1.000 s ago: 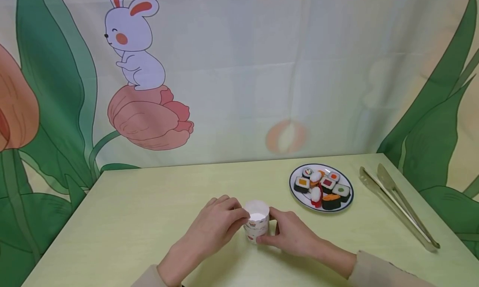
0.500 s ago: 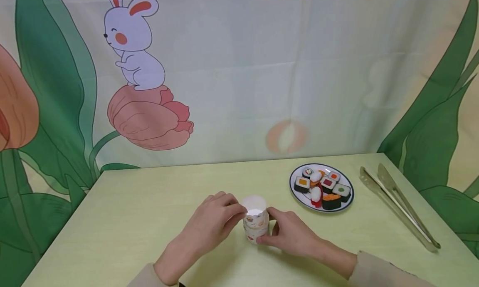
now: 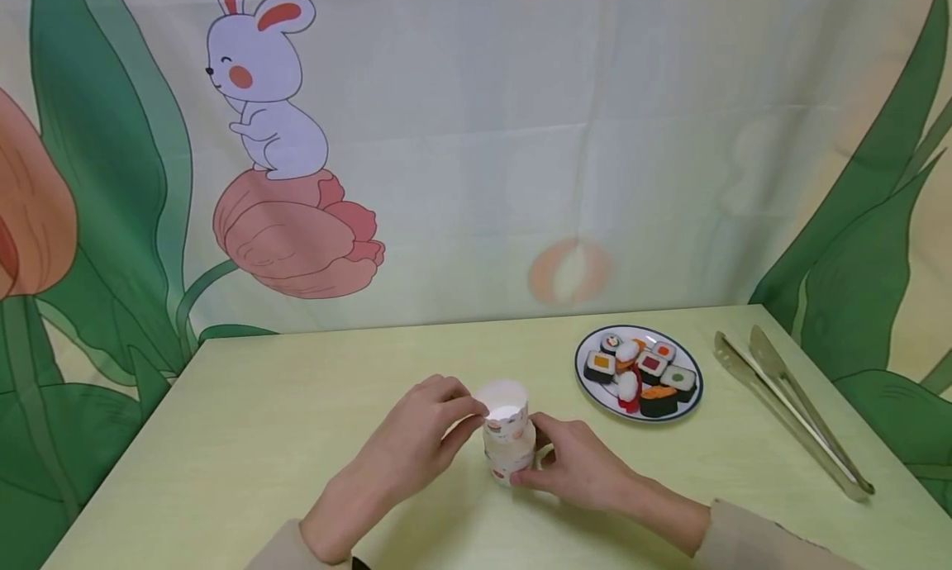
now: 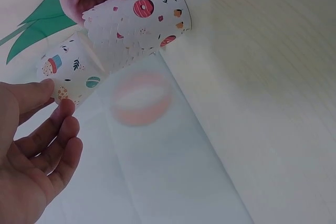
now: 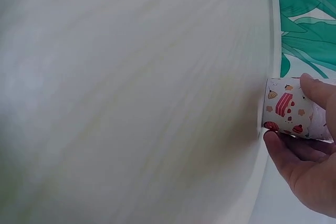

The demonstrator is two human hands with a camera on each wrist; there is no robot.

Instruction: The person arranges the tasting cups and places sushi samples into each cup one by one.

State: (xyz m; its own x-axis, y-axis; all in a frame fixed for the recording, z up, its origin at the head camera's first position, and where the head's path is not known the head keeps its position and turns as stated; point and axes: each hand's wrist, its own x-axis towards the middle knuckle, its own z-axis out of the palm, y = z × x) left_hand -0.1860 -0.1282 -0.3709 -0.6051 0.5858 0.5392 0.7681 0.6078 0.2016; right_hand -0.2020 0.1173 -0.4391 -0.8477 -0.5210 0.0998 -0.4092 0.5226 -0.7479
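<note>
In the head view, a stack of white paper baking cups [image 3: 500,464] stands upright on the table, printed with small coloured sweets. My right hand [image 3: 583,463] grips the stack low on its side, thumb in front and fingers behind. The uppermost paper baking cup [image 3: 507,427] is partly drawn out of the stack and tilts slightly left. Thumb and forefinger of my left hand [image 3: 424,438] pinch its rim. Several nested rims show between that cup and the stack's printed wall in the left wrist view. In the right wrist view, my fingers cover part of the stack [image 5: 286,106].
Right of the hands, a blue-rimmed white plate [image 3: 595,398] bears several sushi pieces [image 3: 659,401]. Metal tongs [image 3: 788,413] lie spread along the table's right side. Behind the table [image 3: 297,421] hangs a printed curtain [image 3: 461,182] with a rabbit and flowers.
My left hand has moved up and slightly left, drawing the top paper baking cup further out of the stack. My right hand stays round the stack.
</note>
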